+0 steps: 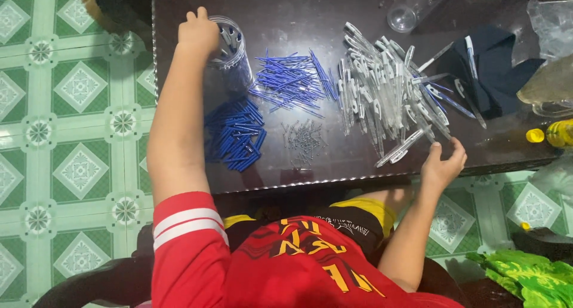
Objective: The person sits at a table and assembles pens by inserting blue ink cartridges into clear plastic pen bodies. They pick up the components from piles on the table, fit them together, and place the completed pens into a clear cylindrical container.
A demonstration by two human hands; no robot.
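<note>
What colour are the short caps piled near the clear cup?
Dark blue caps, seen clearly in the head view, beside the clear cup.

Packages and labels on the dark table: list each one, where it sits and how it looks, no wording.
Clear plastic bag: far right corner, crumpled, see-through.
Yellow bottle: right edge, lying down, yellow cap, label too blurred to describe.
No signs or screens in view.

Dark table (334, 9) w/ pen barrels (382, 87), refills (292, 78), caps (236, 135), springs (302, 142).

Bare tabletop (334, 15) beyond crowded pen parts (382, 87), seemingly
</note>
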